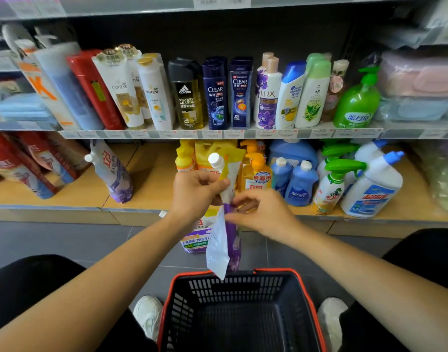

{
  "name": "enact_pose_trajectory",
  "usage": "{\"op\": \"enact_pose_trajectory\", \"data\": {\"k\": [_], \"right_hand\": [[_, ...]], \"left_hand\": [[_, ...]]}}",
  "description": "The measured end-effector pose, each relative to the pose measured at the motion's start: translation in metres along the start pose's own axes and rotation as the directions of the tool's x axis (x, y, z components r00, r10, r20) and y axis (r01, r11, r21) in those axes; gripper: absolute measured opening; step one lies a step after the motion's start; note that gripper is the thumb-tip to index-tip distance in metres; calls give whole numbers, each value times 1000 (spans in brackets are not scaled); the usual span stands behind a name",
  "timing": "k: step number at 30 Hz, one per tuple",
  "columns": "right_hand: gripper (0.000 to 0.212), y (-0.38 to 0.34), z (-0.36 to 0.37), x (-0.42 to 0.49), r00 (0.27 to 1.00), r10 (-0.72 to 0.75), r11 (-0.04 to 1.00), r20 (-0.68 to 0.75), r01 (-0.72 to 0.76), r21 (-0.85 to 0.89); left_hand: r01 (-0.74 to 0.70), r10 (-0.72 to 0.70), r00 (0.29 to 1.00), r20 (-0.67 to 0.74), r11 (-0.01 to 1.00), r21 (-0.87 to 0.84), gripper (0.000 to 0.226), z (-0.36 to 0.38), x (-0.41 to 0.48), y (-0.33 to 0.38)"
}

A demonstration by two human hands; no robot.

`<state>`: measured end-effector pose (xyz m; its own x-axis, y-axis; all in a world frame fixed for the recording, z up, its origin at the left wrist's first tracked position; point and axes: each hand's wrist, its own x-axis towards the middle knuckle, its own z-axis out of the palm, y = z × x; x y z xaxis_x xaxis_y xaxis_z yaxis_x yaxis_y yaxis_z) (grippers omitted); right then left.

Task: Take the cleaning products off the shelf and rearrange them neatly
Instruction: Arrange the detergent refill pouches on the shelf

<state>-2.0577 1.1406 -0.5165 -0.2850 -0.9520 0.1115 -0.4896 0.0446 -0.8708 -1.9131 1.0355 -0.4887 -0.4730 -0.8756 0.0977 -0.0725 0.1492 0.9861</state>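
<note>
Purple-and-white refill pouch [221, 246] with a white screw cap [216, 160] hangs upright between my hands, in front of the lower shelf [146, 189] and just above the far rim of the basket [263, 282]. Left hand [195, 191] grips it round the neck just under the cap. Right hand [263, 212] pinches the middle with its fingertips. Looks like soft film with liquid inside, so I'd expect it floppy, bottom-heavy and a bit slick. The stiff neck is the safe hold, and a hand under the base would steady it. Squeezing the belly hard is probably a leak risk. A second similar pouch [196, 240] sits low behind it by the shelf's front edge, partly hidden; can't tell what it rests on. Another pouch [111, 174] leans alone on the lower shelf, left. Yellow pump bottles [256, 174], blue bottles [300, 184] and white spray bottles [370, 189] crowd the right of that shelf, close behind my hands. Shampoo row [215, 95] above, well clear.
</note>
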Motion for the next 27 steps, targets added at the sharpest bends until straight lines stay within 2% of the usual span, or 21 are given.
{"op": "enact_pose_trajectory", "data": {"k": [3,5,8,10,12,13,17,19,21,23,27], "right_hand": [[50,-2,27,-6,992,-31,999,-119,26,-43],[42,-6,38,-7,968,-85,989,-234,54,-138],[12,-12,37,2,914,-196,973,-356,137,-183],[28,-11,25,9,912,-161,986,-377,135,-94],[43,-9,8,16,926,-88,995,-366,95,1],[44,-8,1,18,936,-49,997,-349,68,43],[27,-5,-11,19,964,37,987,-265,6,158],[20,-6,-17,18,966,72,980,-248,-22,200],[19,-6,-24,19,961,102,970,-258,-39,239],[20,-7,-31,21,960,103,959,-261,-25,283],[24,-10,-39,20,968,73,939,-241,15,342]], "left_hand": [[16,-28,992,-124,995,-98,10,3,1,2],[6,-26,987,-156,992,-125,9,6,0,3],[-48,26,988,-155,989,-138,6,7,4,8],[-105,90,991,-100,982,-155,2,2,8,9],[-183,179,982,-61,981,-64,9,-6,13,6],[-210,210,976,-59,978,12,14,-10,16,2],[-273,291,955,-50,934,233,39,-20,20,-19],[-350,379,925,9,842,410,56,-20,18,-28],[-435,453,883,120,699,568,70,-18,12,-38],[-498,483,852,204,623,603,75,-15,5,-46],[-528,492,839,230,638,560,79,-15,-2,-51]]}}
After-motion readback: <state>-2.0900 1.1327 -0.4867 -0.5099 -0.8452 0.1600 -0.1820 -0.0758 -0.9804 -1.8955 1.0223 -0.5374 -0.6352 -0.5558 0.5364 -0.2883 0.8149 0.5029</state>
